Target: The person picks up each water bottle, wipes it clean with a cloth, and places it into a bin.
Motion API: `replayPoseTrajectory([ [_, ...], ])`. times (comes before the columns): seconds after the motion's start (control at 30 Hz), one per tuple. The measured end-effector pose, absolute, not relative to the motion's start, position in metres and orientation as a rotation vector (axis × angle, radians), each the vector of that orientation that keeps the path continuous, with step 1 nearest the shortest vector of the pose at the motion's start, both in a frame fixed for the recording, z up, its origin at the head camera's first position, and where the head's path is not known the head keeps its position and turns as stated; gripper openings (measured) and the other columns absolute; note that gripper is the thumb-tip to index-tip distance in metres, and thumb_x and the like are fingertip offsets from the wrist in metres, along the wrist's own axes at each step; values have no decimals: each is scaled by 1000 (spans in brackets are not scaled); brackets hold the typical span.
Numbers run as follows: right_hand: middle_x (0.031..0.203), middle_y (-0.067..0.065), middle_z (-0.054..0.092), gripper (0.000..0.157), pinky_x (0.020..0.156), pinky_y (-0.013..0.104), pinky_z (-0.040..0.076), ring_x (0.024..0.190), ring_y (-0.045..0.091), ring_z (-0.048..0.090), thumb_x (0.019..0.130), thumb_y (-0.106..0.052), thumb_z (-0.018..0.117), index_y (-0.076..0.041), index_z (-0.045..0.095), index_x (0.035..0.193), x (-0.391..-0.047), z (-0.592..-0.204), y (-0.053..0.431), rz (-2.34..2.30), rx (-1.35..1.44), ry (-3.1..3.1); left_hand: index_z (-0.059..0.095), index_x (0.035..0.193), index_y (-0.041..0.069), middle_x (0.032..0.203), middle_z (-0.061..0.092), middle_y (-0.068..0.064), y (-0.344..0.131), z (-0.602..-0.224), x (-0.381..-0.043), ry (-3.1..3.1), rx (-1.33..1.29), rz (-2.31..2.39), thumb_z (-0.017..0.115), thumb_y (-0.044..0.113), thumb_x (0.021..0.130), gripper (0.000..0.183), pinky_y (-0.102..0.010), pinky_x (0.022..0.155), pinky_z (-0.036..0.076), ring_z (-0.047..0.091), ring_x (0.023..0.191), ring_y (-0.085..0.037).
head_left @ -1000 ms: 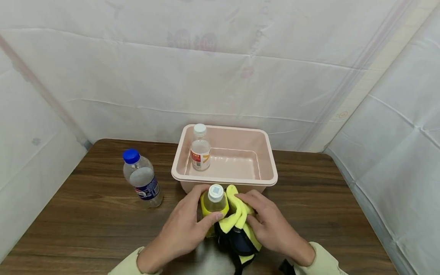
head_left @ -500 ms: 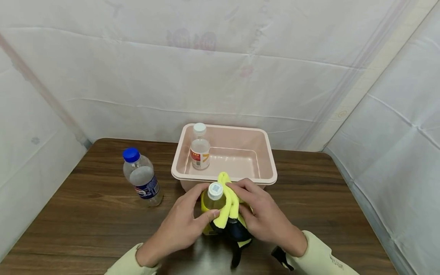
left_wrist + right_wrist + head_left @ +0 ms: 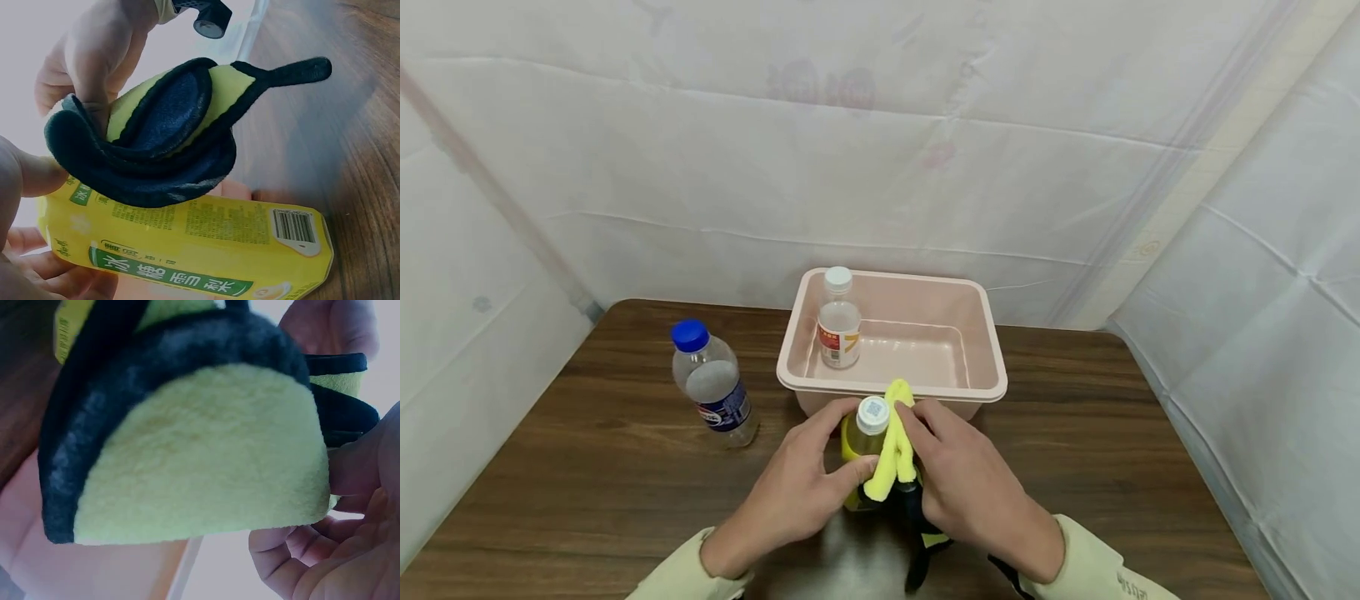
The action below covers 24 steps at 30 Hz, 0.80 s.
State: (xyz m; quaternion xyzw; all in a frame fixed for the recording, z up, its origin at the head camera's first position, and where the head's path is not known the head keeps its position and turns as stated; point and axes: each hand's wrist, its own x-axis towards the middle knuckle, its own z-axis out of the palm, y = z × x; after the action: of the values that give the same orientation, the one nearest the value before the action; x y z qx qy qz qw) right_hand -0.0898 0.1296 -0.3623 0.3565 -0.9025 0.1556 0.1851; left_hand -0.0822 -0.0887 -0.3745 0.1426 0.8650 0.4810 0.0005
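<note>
In the head view my left hand [image 3: 801, 479] grips an upright bottle with a white cap [image 3: 873, 414], fingers behind it and thumb in front. The left wrist view shows its yellow label [image 3: 187, 247]. My right hand [image 3: 973, 479] pinches a fuzzy yellow cloth piece with dark trim [image 3: 895, 450], which lies folded against the bottle's right side. In the left wrist view a dark strap tab [image 3: 300, 72] sticks out from the cloth piece. The right wrist view shows its broad fuzzy yellow panel [image 3: 212, 456] with a dark border. The bottle's right side is partly hidden.
Just behind my hands stands a pink plastic bin [image 3: 992, 350] holding an upright clear bottle with a white cap [image 3: 839, 329]. A clear bottle with a blue cap [image 3: 715, 383] is at the left on the wooden table [image 3: 1097, 433]. White sheeting [image 3: 880, 167] hangs behind.
My right hand has moved left with the cloth piece, which now lies closer against the bottle and more bunched together. The left hand keeps its grip on the bottle.
</note>
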Motion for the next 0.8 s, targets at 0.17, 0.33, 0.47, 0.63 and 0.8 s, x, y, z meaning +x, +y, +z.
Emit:
replayPoseTrajectory([
  [0.17,106,-2,61,68,68,20,52,80,5,54,76,14,63,-8,61,141,-90,-370,130,420,978,-2543,57,142,21,135,67,4,-87,-374,-82,2730,429,1508,81,21,91,56,-48,108,52,64,125,-15],
  [0.33,103,-2,59,67,67,21,51,79,6,55,74,13,62,-7,60,139,-91,-376,131,400,973,-2516,57,142,26,132,69,7,-87,-375,-82,2756,425,1487,83,29,90,58,-48,107,52,64,124,-13],
  [0.47,101,-3,59,63,67,21,51,78,6,54,78,12,63,-10,62,136,-93,-382,133,438,968,-2544,57,142,28,132,68,8,-87,-376,-82,2756,435,1495,83,33,90,58,-48,107,52,64,124,-13],
  [0.63,95,-5,58,50,65,17,45,74,4,48,87,8,64,-13,65,133,-95,-392,134,485,992,-2640,57,141,29,132,68,10,-88,-378,-81,2762,460,1508,83,32,90,58,-47,108,52,63,125,-11],
  [0.8,89,-6,54,45,64,16,39,72,4,40,88,8,62,-12,68,128,-96,-401,133,467,1016,-2667,57,141,29,132,68,10,-88,-378,-82,2757,472,1524,83,33,90,57,-47,108,52,64,124,-11],
])
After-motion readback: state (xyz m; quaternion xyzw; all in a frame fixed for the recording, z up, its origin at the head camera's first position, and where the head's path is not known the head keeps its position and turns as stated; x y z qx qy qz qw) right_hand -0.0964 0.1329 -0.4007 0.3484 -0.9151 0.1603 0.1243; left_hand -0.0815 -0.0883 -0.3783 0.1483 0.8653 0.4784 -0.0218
